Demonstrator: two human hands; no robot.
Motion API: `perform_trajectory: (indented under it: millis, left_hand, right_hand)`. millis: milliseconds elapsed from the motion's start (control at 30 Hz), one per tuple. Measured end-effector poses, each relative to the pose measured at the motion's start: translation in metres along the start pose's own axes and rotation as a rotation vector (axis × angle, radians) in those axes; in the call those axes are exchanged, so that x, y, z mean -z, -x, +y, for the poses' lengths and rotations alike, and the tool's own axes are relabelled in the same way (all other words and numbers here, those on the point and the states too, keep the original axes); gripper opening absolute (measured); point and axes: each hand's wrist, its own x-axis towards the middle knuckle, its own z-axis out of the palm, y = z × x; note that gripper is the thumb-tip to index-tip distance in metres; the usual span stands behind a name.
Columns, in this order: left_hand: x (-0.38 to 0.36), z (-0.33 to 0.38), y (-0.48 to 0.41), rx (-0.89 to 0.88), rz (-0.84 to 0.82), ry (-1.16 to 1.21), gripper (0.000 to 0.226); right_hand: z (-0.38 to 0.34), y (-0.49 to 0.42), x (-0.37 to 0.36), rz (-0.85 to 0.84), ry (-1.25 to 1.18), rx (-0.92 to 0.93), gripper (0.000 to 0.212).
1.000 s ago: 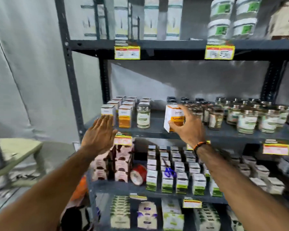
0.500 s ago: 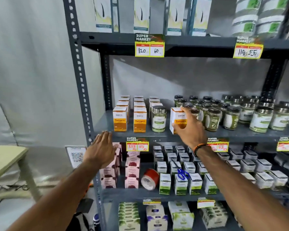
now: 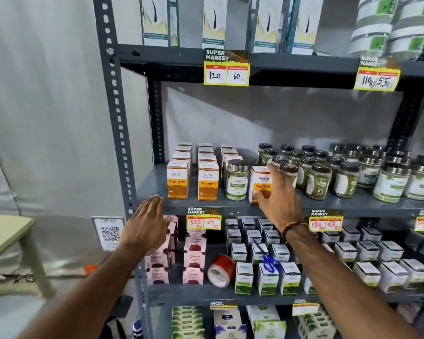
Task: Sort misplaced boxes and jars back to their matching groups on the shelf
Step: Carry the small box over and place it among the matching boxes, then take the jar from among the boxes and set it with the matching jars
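Two hands reach toward a grey metal shelf [image 3: 353, 204] stocked with spice boxes and jars. The right hand [image 3: 278, 204] grips a stray white and orange turmeric box [image 3: 261, 183], thumb on its front lower edge and fingers [image 3: 283, 167] wrapped around its right side. The box stands on the middle tier, just right of a stray jar [image 3: 238, 179] and touching the front of the jar group [image 3: 340, 172].

A second ago the same box was tilted and lifted slightly in that hand. Now it sits upright and lower, its base seemingly on the tier, though the hand hides the bottom corner. It is not yet with its own kind, so it appears paused rather than placed.

The left hand [image 3: 147, 226] is empty, fingers spread flat, palm forward. It has dropped from the level of the turmeric boxes [image 3: 191, 177] to just below the tier's front edge, near the left post.

The stray jar stands between the turmeric rows and the held box, in the slot where a third front box would go. Most likely the jar and box need to swap sides. Both are still misplaced.

On the tier below, a roll of red tape [image 3: 220, 270] and blue scissors [image 3: 271, 263] lie among small boxes.
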Motion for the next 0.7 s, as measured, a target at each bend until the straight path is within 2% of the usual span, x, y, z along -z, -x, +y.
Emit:
perform_trajectory:
  millis: [67, 133, 233, 333, 433, 567, 700]
  left_hand:
    - [-0.001, -0.001, 0.0, 0.0, 0.004, 0.004, 0.075]
    - [-0.003, 0.0, 0.001, -0.006, 0.02, 0.005, 0.074]
    - [-0.006, 0.001, 0.001, -0.01, 0.036, 0.003, 0.074]
    - [-0.008, 0.001, 0.001, 0.001, 0.035, 0.01, 0.075]
    - [-0.008, 0.001, 0.002, 0.0, 0.036, 0.011, 0.074]
    - [-0.007, 0.0, 0.002, -0.012, 0.05, -0.001, 0.072]
    - [-0.009, 0.0, 0.002, -0.006, 0.046, 0.004, 0.073]
  right_hand:
    - [-0.005, -0.003, 0.012, 0.054, 0.06, 0.034, 0.075]
    - [-0.011, -0.015, 0.02, 0.117, 0.034, 0.17, 0.064]
    - [-0.023, -0.042, 0.022, 0.0, -0.014, 0.322, 0.057]
    - [-0.031, -0.068, 0.012, -0.192, 0.024, 0.326, 0.066]
    - [-0.035, -0.082, -0.003, -0.299, 0.121, 0.291, 0.077]
    - [-0.033, -0.088, -0.015, -0.298, 0.164, 0.302, 0.078]
    - [-0.032, -0.088, -0.02, -0.266, 0.163, 0.326, 0.067]
